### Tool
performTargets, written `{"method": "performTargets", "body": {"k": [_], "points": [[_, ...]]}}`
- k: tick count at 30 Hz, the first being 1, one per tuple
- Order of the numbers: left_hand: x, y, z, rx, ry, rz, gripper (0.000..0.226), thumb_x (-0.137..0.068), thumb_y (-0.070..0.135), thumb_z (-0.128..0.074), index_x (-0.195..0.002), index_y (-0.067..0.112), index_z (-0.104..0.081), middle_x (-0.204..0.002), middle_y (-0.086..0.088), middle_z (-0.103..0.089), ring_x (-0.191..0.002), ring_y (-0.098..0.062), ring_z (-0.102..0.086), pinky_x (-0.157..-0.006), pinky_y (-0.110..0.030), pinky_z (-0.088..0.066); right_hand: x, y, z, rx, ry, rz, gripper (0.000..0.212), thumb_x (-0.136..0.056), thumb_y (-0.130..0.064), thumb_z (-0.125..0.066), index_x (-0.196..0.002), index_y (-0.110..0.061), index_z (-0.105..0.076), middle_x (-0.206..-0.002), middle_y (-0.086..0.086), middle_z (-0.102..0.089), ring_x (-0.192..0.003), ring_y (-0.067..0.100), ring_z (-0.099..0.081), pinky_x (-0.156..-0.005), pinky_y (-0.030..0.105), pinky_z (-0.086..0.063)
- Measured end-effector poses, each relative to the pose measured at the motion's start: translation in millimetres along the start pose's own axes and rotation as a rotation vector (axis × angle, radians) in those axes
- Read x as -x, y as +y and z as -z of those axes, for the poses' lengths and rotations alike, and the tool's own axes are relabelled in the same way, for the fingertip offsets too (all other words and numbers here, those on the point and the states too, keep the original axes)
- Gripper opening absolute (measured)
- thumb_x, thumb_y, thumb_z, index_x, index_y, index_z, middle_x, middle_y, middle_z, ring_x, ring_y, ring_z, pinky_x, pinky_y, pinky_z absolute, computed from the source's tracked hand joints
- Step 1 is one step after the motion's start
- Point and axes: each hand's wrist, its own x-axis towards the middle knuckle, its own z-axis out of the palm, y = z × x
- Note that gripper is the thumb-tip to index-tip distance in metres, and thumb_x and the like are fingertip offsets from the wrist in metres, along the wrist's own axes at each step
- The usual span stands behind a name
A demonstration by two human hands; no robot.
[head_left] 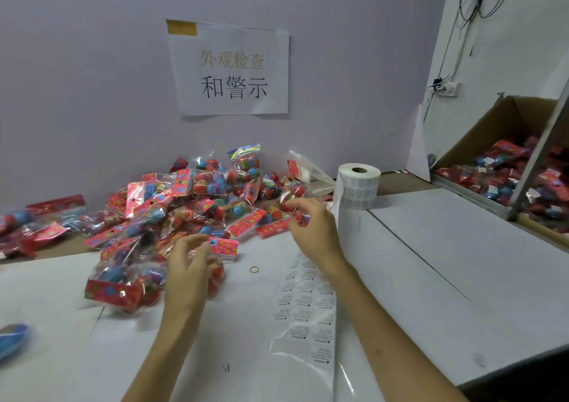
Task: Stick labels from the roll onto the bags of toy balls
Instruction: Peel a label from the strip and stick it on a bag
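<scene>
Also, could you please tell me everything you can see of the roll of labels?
The label roll is white paper wound on a brown cardboard core, standing on end on the table near the far wall, right of the pile of bags. Its side shows three bands of small printed labels. A loose strip runs off its left side toward the person, lying flat, three labels across; the right hand is beside its start.

The clear crinkled plastic bags of coloured balls [197, 204] gleam glossy, with red printed card headers. The white paper label roll [358, 190] looks matt; its unrolled backing strip [311, 309] is slick and shiny. The smooth white counter [462, 278] is matt, the brown cardboard box [505, 124] rough.
</scene>
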Motion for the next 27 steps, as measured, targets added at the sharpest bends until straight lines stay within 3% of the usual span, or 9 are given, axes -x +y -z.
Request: {"method": "performTargets", "body": {"k": [4,6,9,11,14,20,22,25,27], "points": [[0,-6,0,-0.045,0.004,0.019,0.013,-0.104,0.017,-0.056,-0.114,0.018,-0.063,-0.084,0.008,-0.065,-0.070,-0.010,-0.061,-0.061,-0.023,-0.047,19,-14,-30,0.029,-0.352,0.080,0.029,-0.092,-0.016,-0.068,-0.119,-0.028,-0.066,-0.132,-0.004,-0.058,-0.121,0.014,-0.055,-0.109,0.038,-0.043],[-1,-7,1,-0.039,-0.001,0.042,0.011,-0.103,0.017,-0.057,-0.112,0.020,-0.063,-0.090,0.003,-0.067,-0.075,-0.013,-0.065,-0.061,-0.025,-0.048,33,-20,-47,0.090,-0.507,0.111,0.043,-0.095,-0.029,-0.066,-0.137,-0.028,-0.058,-0.147,-0.003,-0.051,-0.136,0.017,-0.046,-0.115,0.041,-0.036],[-4,-7,4,-0.017,-0.012,0.072,0.009,-0.103,0.019,-0.058,-0.107,0.025,-0.063,-0.110,-0.005,-0.069,-0.099,-0.027,-0.068,-0.079,-0.040,-0.055,46,-21,-60,0.237,-0.665,0.209,0.057,-0.094,-0.040,-0.063,-0.148,-0.033,-0.045,-0.155,-0.005,-0.044,-0.141,0.019,-0.039,-0.115,0.045,-0.031],[-3,-6,4,-0.025,-0.020,0.075,0.010,-0.102,0.019,-0.059,-0.105,0.028,-0.062,-0.114,-0.004,-0.068,-0.107,-0.030,-0.067,-0.093,-0.048,-0.054,49,-19,-61,0.258,-0.660,0.234,0.054,-0.093,-0.039,-0.064,-0.144,-0.031,-0.048,-0.150,-0.004,-0.048,-0.137,0.019,-0.041,-0.113,0.046,-0.032],[-1,-4,3,-0.043,-0.019,0.069,0.013,-0.101,0.014,-0.059,-0.109,0.024,-0.062,-0.115,-0.007,-0.068,-0.111,-0.033,-0.066,-0.099,-0.054,-0.052,47,-18,-60,0.201,-0.610,0.213,0.037,-0.090,-0.033,-0.066,-0.125,-0.027,-0.057,-0.131,-0.003,-0.055,-0.122,0.018,-0.048,-0.107,0.046,-0.039],[-1,-3,4,-0.021,0.010,0.054,0.018,-0.097,0.009,-0.063,-0.102,0.026,-0.064,-0.113,-0.010,-0.069,-0.101,-0.033,-0.069,-0.084,-0.047,-0.059,45,-16,-60,0.083,-0.523,0.219,0.010,-0.087,-0.021,-0.070,-0.090,-0.025,-0.061,-0.111,-0.010,-0.056,-0.104,0.012,-0.053,-0.091,0.033,-0.045],[-1,-2,5,-0.007,0.018,0.055,0.019,-0.096,0.007,-0.063,-0.102,0.025,-0.063,-0.115,-0.009,-0.067,-0.101,-0.034,-0.069,-0.083,-0.048,-0.059,44,-16,-59,0.046,-0.539,0.195,0.010,-0.088,-0.020,-0.068,-0.086,-0.027,-0.060,-0.098,-0.009,-0.061,-0.092,0.012,-0.056,-0.083,0.034,-0.047],[-1,-2,5,-0.007,0.032,0.052,0.020,-0.096,0.006,-0.063,-0.102,0.024,-0.062,-0.113,-0.004,-0.065,-0.105,-0.032,-0.066,-0.084,-0.046,-0.058,44,-17,-60,-0.014,-0.523,0.144,0.003,-0.094,-0.021,-0.063,-0.091,-0.021,-0.062,-0.095,0.001,-0.067,-0.090,0.019,-0.062,-0.087,0.044,-0.053],[0,-2,5,-0.012,0.050,0.050,0.020,-0.095,0.006,-0.064,-0.104,0.024,-0.061,-0.112,0.001,-0.063,-0.109,-0.027,-0.063,-0.083,-0.037,-0.055,43,-19,-59,-0.065,-0.468,0.147,0.003,-0.096,-0.020,-0.062,-0.094,-0.018,-0.060,-0.096,0.003,-0.067,-0.092,0.020,-0.063,-0.088,0.045,-0.054]]}}
